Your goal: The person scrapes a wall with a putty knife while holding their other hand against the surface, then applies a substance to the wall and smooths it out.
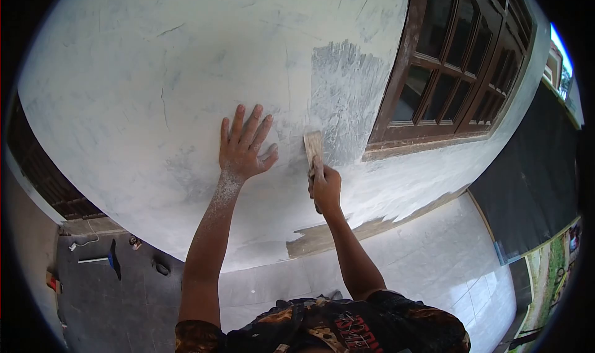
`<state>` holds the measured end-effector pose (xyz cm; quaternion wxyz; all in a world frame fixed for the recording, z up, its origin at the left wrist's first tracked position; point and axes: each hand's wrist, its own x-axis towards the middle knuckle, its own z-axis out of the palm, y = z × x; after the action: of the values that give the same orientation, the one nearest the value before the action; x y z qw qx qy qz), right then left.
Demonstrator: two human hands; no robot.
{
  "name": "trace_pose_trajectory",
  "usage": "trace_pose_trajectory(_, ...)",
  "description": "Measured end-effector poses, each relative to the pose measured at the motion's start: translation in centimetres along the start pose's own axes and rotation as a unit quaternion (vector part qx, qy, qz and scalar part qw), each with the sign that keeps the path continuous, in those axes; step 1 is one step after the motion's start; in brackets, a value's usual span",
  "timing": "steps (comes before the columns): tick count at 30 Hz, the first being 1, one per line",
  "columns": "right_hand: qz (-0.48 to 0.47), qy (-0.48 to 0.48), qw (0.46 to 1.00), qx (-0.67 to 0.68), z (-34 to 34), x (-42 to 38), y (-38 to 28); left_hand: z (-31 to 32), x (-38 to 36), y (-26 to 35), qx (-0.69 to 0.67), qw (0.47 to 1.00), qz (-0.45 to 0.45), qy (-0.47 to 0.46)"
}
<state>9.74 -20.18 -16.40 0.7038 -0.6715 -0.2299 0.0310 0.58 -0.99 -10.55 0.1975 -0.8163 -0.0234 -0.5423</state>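
My left hand lies against the white wall with its fingers spread, and pale dust coats the wrist and forearm. To its right, my right hand is wrapped round the handle of a putty knife. The knife's wide, whitened blade points up and is at the wall, by the lower left edge of a grey, streaky scraped patch. Part of the handle is hidden by my fingers. Cracks and grey smudges mark the wall around my left hand.
A brown wooden window with glass panes sits in the wall at the right. Low on the wall runs a bare, rough strip. A blue-headed broom or squeegee lies on dark floor tiles at left. Black sheeting hangs far right.
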Motion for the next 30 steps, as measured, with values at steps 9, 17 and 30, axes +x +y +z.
trace_pose_trajectory(9,0.007,0.017,1.0,-0.019,-0.1,0.1,-1.4,-0.1,0.1,-0.1,-0.003,1.0,0.0,-0.002)
trace_pose_trajectory(17,-0.015,0.008,1.0,0.001,-0.3,0.2,-1.1,-0.3,0.2,0.0,-0.004,1.0,-0.003,-0.005)
trace_pose_trajectory(30,0.013,0.006,1.0,-0.007,-0.1,0.2,-1.7,0.0,0.3,-0.3,-0.001,1.0,0.004,0.009)
